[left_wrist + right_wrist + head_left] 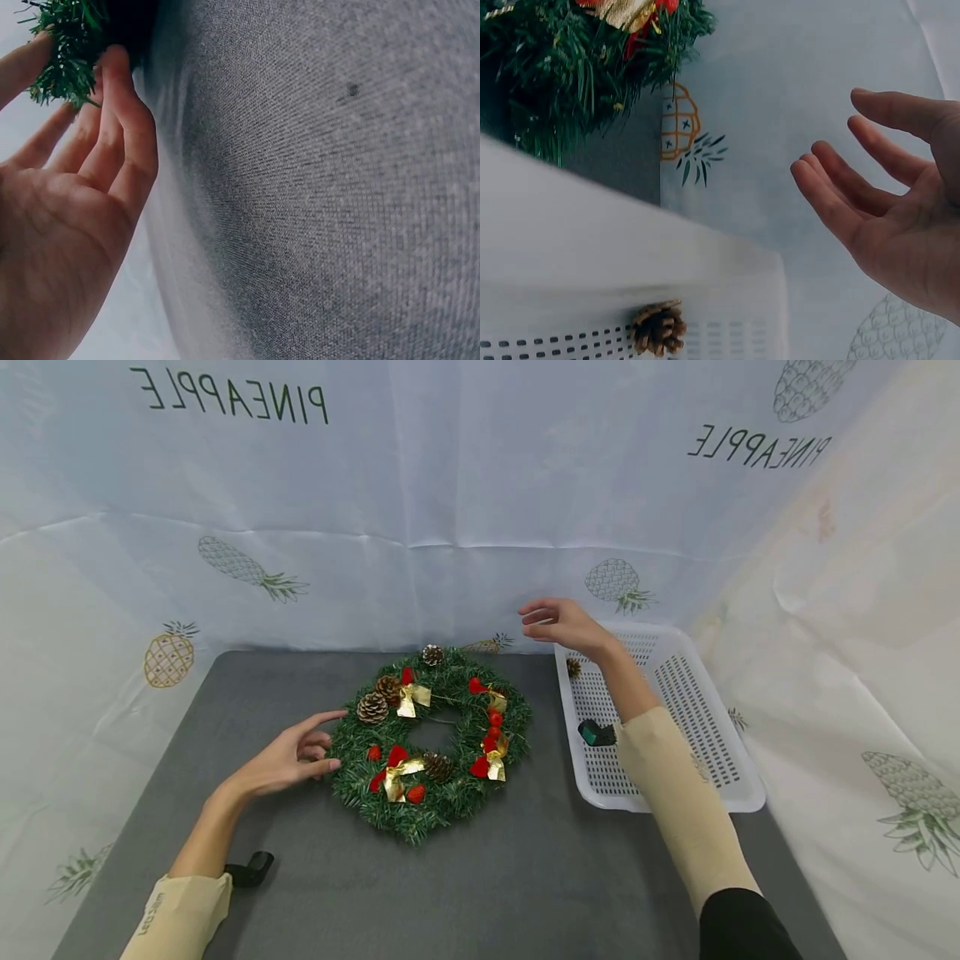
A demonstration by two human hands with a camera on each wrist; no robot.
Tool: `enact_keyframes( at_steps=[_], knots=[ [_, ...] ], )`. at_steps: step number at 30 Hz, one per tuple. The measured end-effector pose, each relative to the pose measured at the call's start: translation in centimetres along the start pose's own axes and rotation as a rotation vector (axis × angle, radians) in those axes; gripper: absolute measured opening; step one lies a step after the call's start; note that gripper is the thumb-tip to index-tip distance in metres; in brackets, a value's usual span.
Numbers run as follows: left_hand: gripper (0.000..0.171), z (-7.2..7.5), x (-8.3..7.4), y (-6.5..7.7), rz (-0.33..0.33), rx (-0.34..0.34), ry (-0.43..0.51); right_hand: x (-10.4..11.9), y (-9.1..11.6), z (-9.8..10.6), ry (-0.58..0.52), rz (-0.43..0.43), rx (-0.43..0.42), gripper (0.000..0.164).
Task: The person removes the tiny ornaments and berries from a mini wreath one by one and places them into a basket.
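Observation:
A green wreath (435, 802) with gold bows, red berries and pine cones lies on the grey table. My left hand (288, 760) is at its left side, thumb and index fingertips right at the greenery. In the left wrist view, the left hand's loosely bent fingers (124, 112) overlap the wreath's green tips (67, 60). Raised above the far left corner of a white basket (566, 727), my right hand (566, 622) holds nothing, its fingers loosely bent. A small pine cone (658, 328) sits inside the basket by its wall.
The perforated basket stands at the table's right side, under my right forearm. A pale curtain (465, 485) printed with pineapples hangs behind the table (420, 902) and along both sides. Both wrists wear small dark devices.

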State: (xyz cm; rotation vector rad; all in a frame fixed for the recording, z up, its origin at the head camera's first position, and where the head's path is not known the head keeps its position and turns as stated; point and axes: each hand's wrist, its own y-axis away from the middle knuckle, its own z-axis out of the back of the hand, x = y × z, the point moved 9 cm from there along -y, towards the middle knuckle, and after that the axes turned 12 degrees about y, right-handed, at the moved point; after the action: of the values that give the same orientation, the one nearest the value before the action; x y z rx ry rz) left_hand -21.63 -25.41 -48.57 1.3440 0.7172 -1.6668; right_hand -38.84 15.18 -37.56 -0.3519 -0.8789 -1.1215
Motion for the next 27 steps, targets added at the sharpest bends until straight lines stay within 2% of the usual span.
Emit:
enact_keyframes(
  at_steps=[13, 21, 27],
  knots=[
    [0.083, 0.1, 0.0, 0.0, 0.006, -0.012, -0.007, 3.1, -1.8, -3.2, -0.018, 0.059, 0.074, 0.049],
    [0.086, 0.2, 0.3, -0.1, 0.039, -0.032, -0.077, 4.9, -2.5, -4.7, 0.009, 0.070, 0.121, 0.049],
    [0.088, 0.0, 0.3, -0.1, 0.032, -0.033, -0.103, 5.8, -3.2, -6.0, 0.016, 0.086, 0.152, 0.049]
  ],
)
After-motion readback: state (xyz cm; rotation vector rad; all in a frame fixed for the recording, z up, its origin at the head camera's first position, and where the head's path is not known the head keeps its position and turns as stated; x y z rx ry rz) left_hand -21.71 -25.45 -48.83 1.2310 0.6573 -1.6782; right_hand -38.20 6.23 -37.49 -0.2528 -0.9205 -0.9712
